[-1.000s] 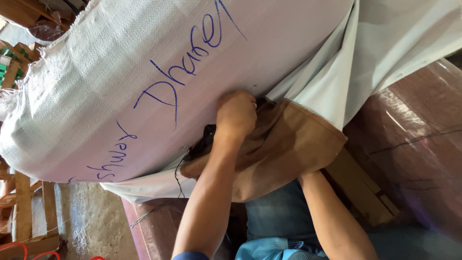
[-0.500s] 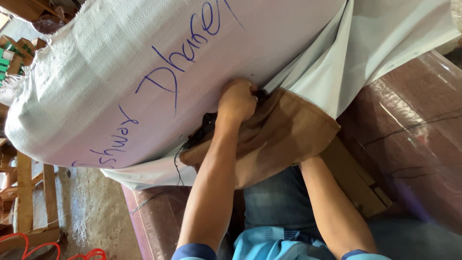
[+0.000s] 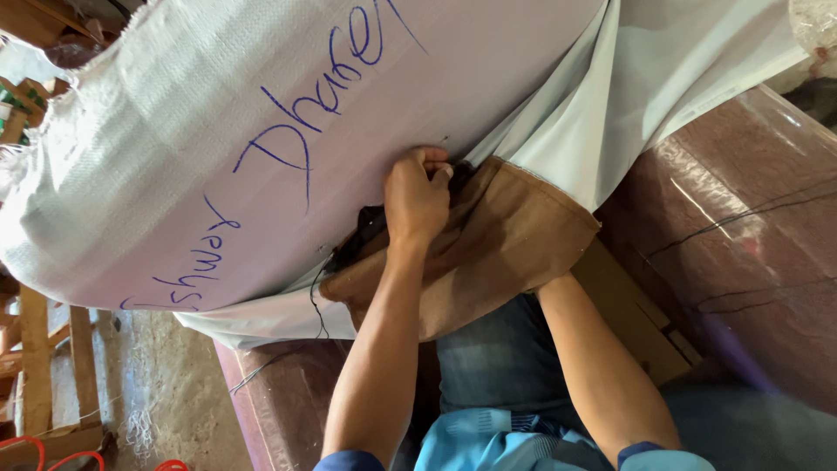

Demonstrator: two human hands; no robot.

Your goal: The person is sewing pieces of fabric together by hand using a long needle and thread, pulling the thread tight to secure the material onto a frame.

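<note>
Wooden slats stood at the far left edge, above a gritty grey floor where a loop of red cord lay in the corner. Beside them, filling most of the upper view, a big white woven sack bulged across the person's lap, marked with blue handwriting on its smooth side. A thin black thread hung down from the sack's lower edge, just left of the person's forearm.

At the middle, the left hand was curled tight into a fist, knuckles up, pinching at the seam where the sack met a brown burlap cloth; what its fingertips gripped was too small to tell, though a dark patch of material showed right under the thumb. The burlap lay folded beneath the sack and over the person's blue jeans, its pale hem running toward the right.

Further right, the other forearm ran up under the burlap, so the right hand was hidden and I cannot tell whether it was open or closed. A flat piece of brown cardboard lay just beside that arm. White cloth draped from the sack's upper right, and a large reddish-brown bundle wrapped in clear plastic filled the right side.
</note>
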